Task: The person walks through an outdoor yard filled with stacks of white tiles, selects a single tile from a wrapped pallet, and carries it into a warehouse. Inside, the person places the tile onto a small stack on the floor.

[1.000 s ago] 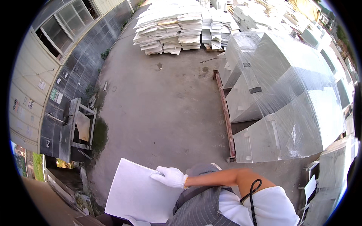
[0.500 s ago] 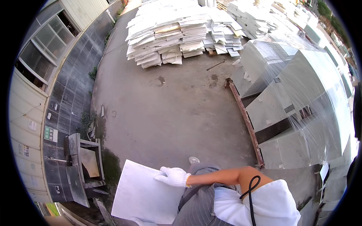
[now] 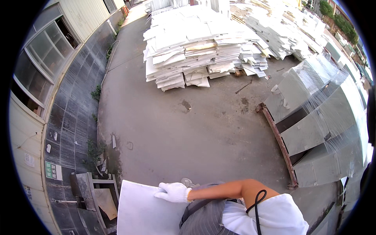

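Concrete yard (image 3: 188, 137): crossed on foot, with a light shoe (image 3: 188, 182) shown below; more floor has been taken up by what lies ahead than a second ago.
Dark tiled wall (image 3: 72, 107): set along the left side, with a grey box-like frame (image 3: 102, 203) stood near its foot.
Stack of white slabs (image 3: 184, 58): seen larger and lower in view than a second ago; by this the yard is judged to have been crossed forward, perhaps with the head raised too.
Film-wrapped blocks (image 3: 329, 129): shifted to the right and downward in view, together with the rust-red rail (image 3: 278, 141) along their near side.
White slab (image 3: 145, 211): held low in front of the body, left of the striped apron (image 3: 207, 217); carried along, by judgement, since its place against the body is little altered. Its broad face is turned up, its far edge is pointed toward the stack, and its left edge is run nearly fore and aft. The near end is cut off by the picture, so the long axis cannot be told.
Right gloved hand (image 3: 174, 192): placed at the far edge near the apron, the fingers closed on the slab; its underside is hidden.
Left hand: glimpsed at the near edge half a second ago, now out of view; whether its fingers are closed cannot be told.
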Demonstrator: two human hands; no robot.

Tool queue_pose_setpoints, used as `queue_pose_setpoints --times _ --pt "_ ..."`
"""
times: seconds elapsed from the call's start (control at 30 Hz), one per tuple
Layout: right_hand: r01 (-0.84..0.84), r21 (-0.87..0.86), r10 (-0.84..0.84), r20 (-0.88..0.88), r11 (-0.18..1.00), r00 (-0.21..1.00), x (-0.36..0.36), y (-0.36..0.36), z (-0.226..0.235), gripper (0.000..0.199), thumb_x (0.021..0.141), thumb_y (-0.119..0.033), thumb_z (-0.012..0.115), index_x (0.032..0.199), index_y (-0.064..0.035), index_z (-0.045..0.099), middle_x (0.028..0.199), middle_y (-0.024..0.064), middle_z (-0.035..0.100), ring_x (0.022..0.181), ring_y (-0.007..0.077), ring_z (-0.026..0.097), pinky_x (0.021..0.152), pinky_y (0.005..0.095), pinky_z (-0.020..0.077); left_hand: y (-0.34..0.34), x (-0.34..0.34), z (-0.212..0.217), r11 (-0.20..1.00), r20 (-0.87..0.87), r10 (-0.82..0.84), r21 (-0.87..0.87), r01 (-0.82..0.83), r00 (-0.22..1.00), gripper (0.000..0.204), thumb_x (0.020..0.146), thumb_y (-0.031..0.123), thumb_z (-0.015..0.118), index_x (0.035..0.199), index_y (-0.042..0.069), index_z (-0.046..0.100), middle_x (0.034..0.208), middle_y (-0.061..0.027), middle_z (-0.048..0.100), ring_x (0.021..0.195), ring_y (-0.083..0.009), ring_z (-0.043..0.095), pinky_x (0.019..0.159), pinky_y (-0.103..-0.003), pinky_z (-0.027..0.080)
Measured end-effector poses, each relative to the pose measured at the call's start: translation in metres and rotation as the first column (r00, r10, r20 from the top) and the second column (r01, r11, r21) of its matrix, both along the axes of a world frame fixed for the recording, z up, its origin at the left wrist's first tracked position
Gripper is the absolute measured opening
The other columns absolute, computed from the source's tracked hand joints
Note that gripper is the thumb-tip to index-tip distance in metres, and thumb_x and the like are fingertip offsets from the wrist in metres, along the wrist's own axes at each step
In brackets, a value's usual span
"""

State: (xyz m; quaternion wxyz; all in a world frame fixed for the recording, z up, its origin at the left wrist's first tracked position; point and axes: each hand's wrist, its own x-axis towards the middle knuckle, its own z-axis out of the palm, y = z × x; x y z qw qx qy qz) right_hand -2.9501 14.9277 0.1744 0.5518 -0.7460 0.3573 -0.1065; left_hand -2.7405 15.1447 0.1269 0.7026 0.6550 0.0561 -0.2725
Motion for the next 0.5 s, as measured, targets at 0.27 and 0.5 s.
queue_pose_setpoints --times 0.27,0.5 --pt "0.331 0.106 -0.32 -0.106 0.938 0.941 0.126 -0.171 -0.016 0.052 0.088 -0.053 0.04 0.095 -0.0018 0.051 0.09 0.0241 0.06 0.088 0.0403 0.057 0.079 0.044 0.0432 -0.196 0.194 0.004 0.984 0.162 -0.169 0.077 0.158 0.972 0.069 0.088 0.052 0.047 0.127 -0.005 0.041 0.126 -0.013 0.049 0.109 -0.0252 0.049 0.093 -0.034 0.039" --pt "0.507 0.103 -0.517 0.132 0.855 0.845 0.254 -0.365 -0.08 0.049 0.093 -0.042 0.038 0.1 0.0032 0.056 0.091 0.0226 0.061 0.089 0.0334 0.057 0.081 0.0354 0.0417 -0.407 0.298 0.006 0.958 0.073 -0.257 0.148 0.244 0.964 0.067 0.087 0.052 0.049 0.119 -0.006 0.049 0.113 -0.0096 0.057 0.097 -0.0183 0.054 0.086 -0.031 0.042"
